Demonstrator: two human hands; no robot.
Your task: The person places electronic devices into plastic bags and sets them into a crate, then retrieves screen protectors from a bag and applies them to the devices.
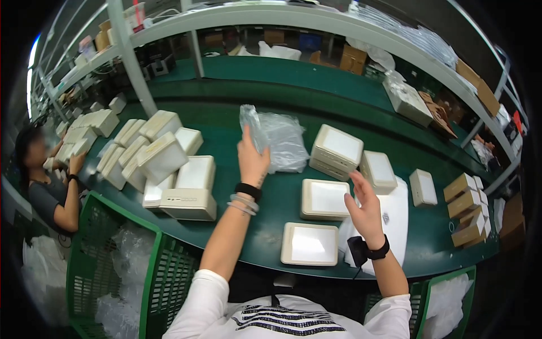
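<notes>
My left hand (253,157) is closed on a clear plastic bag (249,117), which stands up at the left edge of a pile of flat clear plastic bags (284,142). To the right, my right hand (365,208) is open and holds nothing, its fingers apart. It hovers over the right end of a cream box-shaped device with a white panel (324,198). Nearer me lies a similar cream device (309,244). Behind my right hand are a stack of cream devices (337,148) and another cream device (379,171) beside a white sheet (397,217).
Several cream devices (164,155) are heaped at the left. Small brown-and-white boxes (466,204) stand at the right. Green crates (156,277) with clear plastic flank me. A metal shelf (271,16) spans the far side. Another person (48,181) works at the far left.
</notes>
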